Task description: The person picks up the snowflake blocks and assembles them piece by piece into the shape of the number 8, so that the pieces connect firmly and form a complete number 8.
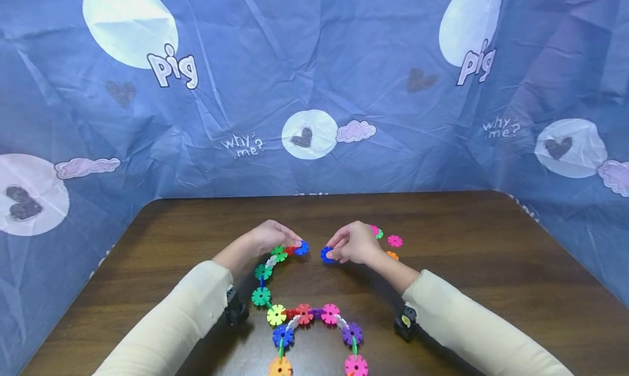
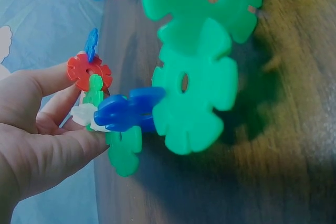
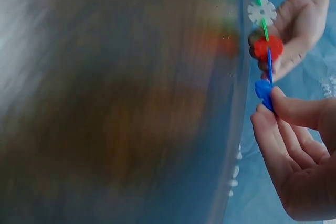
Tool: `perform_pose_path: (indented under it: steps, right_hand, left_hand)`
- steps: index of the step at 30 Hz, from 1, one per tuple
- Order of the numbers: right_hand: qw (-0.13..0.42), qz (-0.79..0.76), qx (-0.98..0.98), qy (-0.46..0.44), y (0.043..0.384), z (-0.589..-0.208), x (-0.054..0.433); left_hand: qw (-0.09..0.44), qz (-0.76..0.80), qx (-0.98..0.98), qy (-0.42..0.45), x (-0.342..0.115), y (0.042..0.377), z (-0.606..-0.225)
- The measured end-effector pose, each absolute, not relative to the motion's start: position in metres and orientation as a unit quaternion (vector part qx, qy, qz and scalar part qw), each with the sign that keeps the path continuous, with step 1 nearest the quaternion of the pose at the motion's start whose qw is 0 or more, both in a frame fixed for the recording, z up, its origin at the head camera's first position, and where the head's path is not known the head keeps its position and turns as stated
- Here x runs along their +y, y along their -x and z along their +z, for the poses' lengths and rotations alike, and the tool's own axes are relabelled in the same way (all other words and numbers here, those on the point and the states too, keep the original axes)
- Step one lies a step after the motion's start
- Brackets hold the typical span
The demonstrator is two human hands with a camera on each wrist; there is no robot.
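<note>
My left hand (image 1: 269,237) holds the far end of a chain of interlocking snowflake discs (image 1: 262,272). In the left wrist view its fingers and thumb are around a red disc (image 2: 84,73) and the green and white discs beside it. A blue disc (image 1: 302,248) sticks out at that end. Between thumb and fingertips, my right hand (image 1: 358,244) pinches a single blue disc (image 1: 325,255). A gap separates the two blue discs in the head view. The chain curves down the left to a yellow disc (image 1: 277,315).
Nearer the front edge, linked discs form an arch with a red disc (image 1: 304,314) and a purple disc (image 1: 352,335). Loose pink (image 1: 395,240) and orange (image 1: 392,255) discs lie beyond the right hand on the wooden table (image 1: 467,256). A blue printed cloth (image 1: 383,65) hangs behind.
</note>
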State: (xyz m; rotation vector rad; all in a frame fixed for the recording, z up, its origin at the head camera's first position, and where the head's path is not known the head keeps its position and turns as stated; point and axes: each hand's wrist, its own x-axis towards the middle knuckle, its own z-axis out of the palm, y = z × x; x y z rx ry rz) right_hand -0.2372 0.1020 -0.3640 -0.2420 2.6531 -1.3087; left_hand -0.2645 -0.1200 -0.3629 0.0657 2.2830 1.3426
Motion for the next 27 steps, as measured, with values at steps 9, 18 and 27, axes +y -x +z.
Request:
perform_pose_path:
  steps: [9,18,27]
  right_hand:
    - [-0.006,-0.393,0.911,0.122,0.235,-0.367,0.082]
    - [-0.071,-0.344,0.921,0.165,0.235,-0.367,0.075]
    - [-0.070,-0.344,0.922,0.161,0.231,-0.365,0.069]
  left_hand:
    - [0.249,0.496,0.832,-0.016,-0.117,0.263,-0.361]
    - [0.247,0.510,0.824,-0.011,-0.118,0.265,-0.359]
    - [0.234,0.521,0.821,0.003,-0.114,0.264,-0.361]
